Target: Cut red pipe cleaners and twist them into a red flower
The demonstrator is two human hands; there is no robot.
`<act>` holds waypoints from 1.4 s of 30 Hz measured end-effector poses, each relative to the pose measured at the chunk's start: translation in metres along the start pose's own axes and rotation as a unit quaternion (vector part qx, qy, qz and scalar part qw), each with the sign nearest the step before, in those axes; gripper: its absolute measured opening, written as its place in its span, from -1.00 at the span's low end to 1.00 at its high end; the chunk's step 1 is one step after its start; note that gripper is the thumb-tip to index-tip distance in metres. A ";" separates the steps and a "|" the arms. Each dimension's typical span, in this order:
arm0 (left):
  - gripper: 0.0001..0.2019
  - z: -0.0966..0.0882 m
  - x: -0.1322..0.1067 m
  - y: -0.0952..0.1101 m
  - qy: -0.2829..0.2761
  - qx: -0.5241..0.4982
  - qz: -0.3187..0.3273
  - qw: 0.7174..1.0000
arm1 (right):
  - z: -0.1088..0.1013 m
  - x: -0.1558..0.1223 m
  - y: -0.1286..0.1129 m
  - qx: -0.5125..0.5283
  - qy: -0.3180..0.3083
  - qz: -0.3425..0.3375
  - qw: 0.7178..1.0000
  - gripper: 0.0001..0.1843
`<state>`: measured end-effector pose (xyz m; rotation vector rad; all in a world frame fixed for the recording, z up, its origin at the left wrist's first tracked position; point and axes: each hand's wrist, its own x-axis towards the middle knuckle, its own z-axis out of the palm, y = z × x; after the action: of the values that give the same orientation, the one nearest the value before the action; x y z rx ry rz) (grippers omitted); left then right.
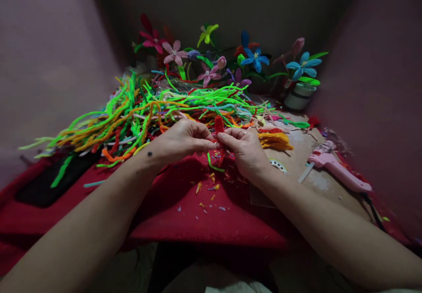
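Note:
A red pipe-cleaner petal (219, 124) stands upright between my hands, above the red cloth. My right hand (243, 146) grips it low down between thumb and fingers, and more red fuzzy stem hangs beneath. My left hand (187, 138) meets it from the other side, thumb and forefinger pinched at the red piece's base; the exact spot is partly hidden by the fingers. Just below, a short green pipe cleaner (212, 164) lies bent on the cloth. Beside my right hand lies a bundle of orange pipe-cleaner pieces (275, 140).
A heap of loose pipe cleaners (132, 117) spreads behind and left. Finished fuzzy flowers (174, 53) stand along the back, near a white jar (300, 96). A pink glue gun (339, 165) rests on a board (290, 187) at right. A dark flat object (49, 187) lies left.

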<state>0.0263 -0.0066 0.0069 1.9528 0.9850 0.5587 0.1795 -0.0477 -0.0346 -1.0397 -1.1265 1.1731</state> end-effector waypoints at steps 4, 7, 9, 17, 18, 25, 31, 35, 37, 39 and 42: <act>-0.79 0.014 -0.005 -0.002 0.099 0.148 0.079 0.981 | 0.000 0.002 0.002 -0.072 0.027 -0.011 0.997 -0.77; -0.81 0.028 -0.009 -0.004 0.204 0.262 0.114 0.936 | -0.002 0.003 0.006 -0.075 0.040 -0.001 0.996 -0.76; -0.80 0.031 -0.009 -0.004 0.214 0.244 0.104 0.940 | -0.002 0.003 0.007 -0.059 0.040 0.005 0.997 -0.74; -0.71 0.007 0.001 -0.003 0.131 -0.042 0.018 0.990 | -0.001 0.002 0.003 -0.007 0.019 0.011 1.000 -0.74; -0.73 0.007 0.001 -0.005 0.119 -0.056 0.027 0.991 | -0.001 0.001 0.002 -0.014 0.007 0.015 1.000 -0.74; -0.79 0.011 0.002 -0.011 0.123 -0.107 0.023 0.986 | 0.000 -0.001 0.000 0.063 -0.055 0.070 0.994 -0.87; -0.81 0.009 0.002 -0.010 0.125 -0.113 0.024 0.985 | 0.002 -0.001 -0.002 0.037 -0.044 0.055 0.997 -0.88; -0.80 0.009 0.002 -0.010 0.117 -0.081 0.027 0.989 | 0.001 -0.001 0.000 -0.013 -0.025 0.031 0.999 -0.84; -0.81 0.011 0.002 -0.009 0.118 -0.058 0.029 0.991 | 0.001 -0.001 0.003 -0.029 -0.009 0.021 0.999 -0.82; -0.81 0.013 0.002 -0.006 0.131 -0.030 0.039 0.990 | 0.001 -0.001 0.006 -0.038 -0.004 0.022 0.999 -0.81; -0.80 0.013 0.003 -0.003 0.146 0.009 0.051 0.988 | 0.002 0.000 0.006 -0.039 -0.009 0.020 0.999 -0.79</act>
<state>0.0356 -0.0101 -0.0022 1.9825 1.0744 0.9166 0.1771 -0.0470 -0.0406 -1.1175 -1.1792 1.1796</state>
